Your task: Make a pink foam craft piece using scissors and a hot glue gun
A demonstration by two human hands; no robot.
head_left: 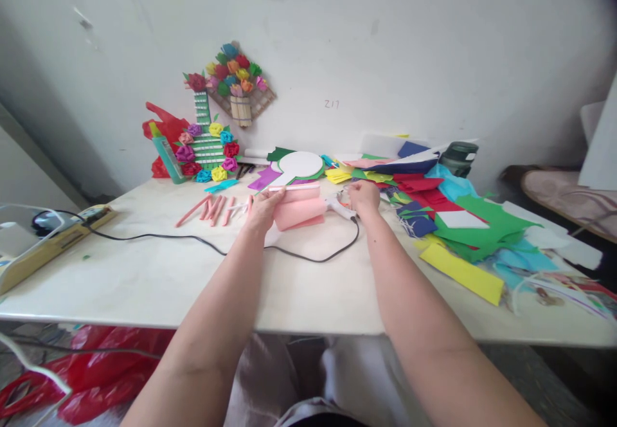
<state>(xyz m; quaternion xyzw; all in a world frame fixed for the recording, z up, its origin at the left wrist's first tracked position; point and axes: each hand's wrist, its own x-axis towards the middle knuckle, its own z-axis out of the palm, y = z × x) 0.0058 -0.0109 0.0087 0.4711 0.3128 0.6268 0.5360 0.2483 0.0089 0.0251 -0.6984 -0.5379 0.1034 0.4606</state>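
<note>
My left hand (264,208) is closed on the left edge of a pink paper sheet (299,212), with a thin white stick (294,188) lying along the sheet's far edge. The sheet curls a little off the table. My right hand (365,197) is to the right of the paper, fingers curled together; what they hold, if anything, is too small to tell. Right beside those fingers lies a white glue gun (343,208), whose black cord (313,260) runs left across the table. Several rolled pink paper tubes (216,211) lie left of my left hand.
Coloured paper sheets (482,221) are heaped at the right, with a dark green bottle (457,158) behind. A guitar-shaped flower craft (209,137), a glue bottle (166,154) and a white round cutout (301,165) stand or lie at the back. A power strip (58,244) is at the left.
</note>
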